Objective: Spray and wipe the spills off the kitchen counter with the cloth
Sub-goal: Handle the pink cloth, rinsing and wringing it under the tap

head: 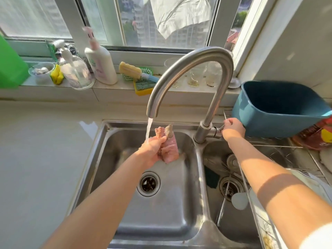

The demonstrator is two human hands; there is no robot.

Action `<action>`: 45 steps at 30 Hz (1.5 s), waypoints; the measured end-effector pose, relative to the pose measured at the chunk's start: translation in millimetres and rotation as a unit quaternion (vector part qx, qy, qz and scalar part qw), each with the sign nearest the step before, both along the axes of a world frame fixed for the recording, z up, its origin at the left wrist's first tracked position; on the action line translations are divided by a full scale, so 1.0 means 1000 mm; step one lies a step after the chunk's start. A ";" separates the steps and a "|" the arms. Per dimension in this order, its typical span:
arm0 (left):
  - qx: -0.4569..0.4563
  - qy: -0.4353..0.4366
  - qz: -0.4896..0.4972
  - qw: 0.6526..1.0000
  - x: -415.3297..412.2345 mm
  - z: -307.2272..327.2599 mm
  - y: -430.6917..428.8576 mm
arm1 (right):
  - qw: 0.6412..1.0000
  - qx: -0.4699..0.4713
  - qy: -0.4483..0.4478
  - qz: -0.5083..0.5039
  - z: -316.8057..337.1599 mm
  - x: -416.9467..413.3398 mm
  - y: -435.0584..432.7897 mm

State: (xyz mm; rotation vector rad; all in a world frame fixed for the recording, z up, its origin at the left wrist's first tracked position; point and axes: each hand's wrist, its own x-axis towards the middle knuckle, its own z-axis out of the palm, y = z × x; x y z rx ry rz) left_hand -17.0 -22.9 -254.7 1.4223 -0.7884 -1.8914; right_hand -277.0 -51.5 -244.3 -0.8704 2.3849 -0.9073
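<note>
My left hand (151,150) grips a bunched pink cloth (169,150) over the left sink basin (125,212). Water (149,128) runs from the curved steel tap (188,69) onto that hand, just left of the cloth. My right hand (232,129) is curled round the tap's handle beside the tap base. A clear spray bottle (75,69) with a white trigger stands on the window ledge at the back left. The pale counter (36,150) lies left of the sink.
A white pump bottle (101,63), sponges (142,85) and glasses (201,74) line the ledge. A blue tub (280,108) sits tilted at the right over a dish rack (287,155). The right basin (231,186) holds utensils and a scrubber.
</note>
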 end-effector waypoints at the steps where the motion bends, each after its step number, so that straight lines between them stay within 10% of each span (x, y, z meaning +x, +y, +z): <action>1: 0.000 -0.008 0.003 1.000 0.005 -0.001 0.003 | 1.000 -0.007 -0.015 -0.019 0.002 0.003 0.000; 10: -0.045 0.017 -0.087 0.995 0.051 0.016 0.022 | 0.978 -0.073 -0.194 -0.024 -0.025 0.118 0.046; 14: -0.068 -0.058 -0.081 0.993 0.058 0.021 0.021 | 0.859 0.071 -0.494 0.114 -0.027 0.191 0.074; 18: -0.148 -0.060 -0.063 0.985 0.058 0.027 0.020 | 0.728 -0.033 -0.684 0.020 -0.023 0.218 0.081; 24: -0.237 -0.090 -0.058 0.966 0.047 0.030 0.022 | 0.677 -0.067 -0.733 -0.019 -0.016 0.227 0.076; 36: -0.072 0.085 -0.054 0.992 0.063 0.038 0.008 | 0.554 -0.005 -0.800 0.229 0.002 0.202 0.081; 45: -0.097 0.018 -0.091 0.991 0.062 0.029 -0.003 | 0.798 0.147 -0.422 0.405 0.032 0.209 0.072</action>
